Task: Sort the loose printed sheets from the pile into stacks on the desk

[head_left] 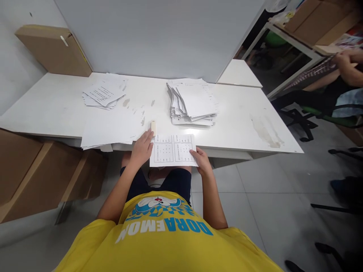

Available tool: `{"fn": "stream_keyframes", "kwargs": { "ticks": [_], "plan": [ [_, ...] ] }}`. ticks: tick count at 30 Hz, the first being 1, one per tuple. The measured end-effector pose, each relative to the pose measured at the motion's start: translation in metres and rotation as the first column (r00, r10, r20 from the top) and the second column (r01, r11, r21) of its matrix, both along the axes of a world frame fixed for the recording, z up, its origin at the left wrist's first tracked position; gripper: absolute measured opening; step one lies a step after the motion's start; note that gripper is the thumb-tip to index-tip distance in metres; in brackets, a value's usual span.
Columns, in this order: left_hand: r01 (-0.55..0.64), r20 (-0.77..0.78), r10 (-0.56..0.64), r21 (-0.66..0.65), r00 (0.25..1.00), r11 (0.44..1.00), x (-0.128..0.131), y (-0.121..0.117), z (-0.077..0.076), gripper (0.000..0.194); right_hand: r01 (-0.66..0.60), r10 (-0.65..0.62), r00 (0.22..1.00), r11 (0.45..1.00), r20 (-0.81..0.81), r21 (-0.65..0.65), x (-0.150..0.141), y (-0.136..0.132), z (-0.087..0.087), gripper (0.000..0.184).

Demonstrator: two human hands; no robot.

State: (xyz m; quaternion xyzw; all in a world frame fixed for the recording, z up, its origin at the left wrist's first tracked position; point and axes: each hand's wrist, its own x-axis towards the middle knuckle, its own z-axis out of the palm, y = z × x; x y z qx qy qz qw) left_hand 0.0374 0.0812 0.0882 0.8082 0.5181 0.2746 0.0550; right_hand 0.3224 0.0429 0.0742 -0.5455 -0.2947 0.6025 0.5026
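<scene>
Pinching right hand (202, 159): closed on the right edge of the printed sheet (170, 154), so about 3 o'clock if that sheet's the clock centre and 12 is straight ahead.
Left hand (143, 148): at 9, fingers reaching the cream block (153, 127) between 10 and 11; can't make out if they've actually got hold of it.
Printed sheet: pokes past the front edge of the bench (238, 121) above my lap, so one loose pinch and it could slide off. Squeezing too hard might crease it, too.
Cream block: nudging it carelessly could drag the paper crooked, I reckon.
Blank sheets (106, 126): around 10, overhanging the bench edge, so a stray left elbow could sweep them down.
Thick stack (195, 102): at 1, messy edges, top pages might skid if bumped.
Partition (159, 37): blocks everything at 12.
Brown boxes (36, 177): near 9, crowding my left side.
Neighbour (350, 71): around 2, well apart from my papers.
</scene>
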Motion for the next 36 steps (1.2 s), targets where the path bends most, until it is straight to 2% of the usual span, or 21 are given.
{"fn": "stream_keyframes", "kwargs": {
  "ticks": [6,14,23,31,36],
  "plan": [
    [0.002,-0.072,-0.004,-0.033,0.997,0.999,-0.001,0.001,-0.010,0.061,0.030,-0.030,0.999,1.000,-0.020,-0.009,-0.003,-0.001,-0.007,0.042],
    [-0.011,-0.122,0.011,0.006,0.992,1.000,-0.002,0.003,-0.002,0.062,0.035,-0.034,0.999,0.999,0.035,-0.022,0.000,-0.002,-0.013,0.043],
    [0.039,-0.068,-0.042,-0.039,0.997,0.998,-0.005,0.007,-0.003,0.053,0.026,-0.025,0.999,0.999,0.033,-0.041,-0.002,-0.002,-0.008,0.043],
    [0.036,-0.073,-0.041,-0.068,0.996,0.997,-0.006,0.007,0.001,0.056,0.013,-0.013,0.998,1.000,0.061,0.003,-0.001,0.001,-0.006,0.043],
    [-0.001,-0.092,-0.006,-0.084,0.996,0.996,-0.006,0.006,0.005,0.059,-0.027,0.020,0.978,0.999,0.206,0.032,0.005,0.001,0.006,0.037]
  ]
}}
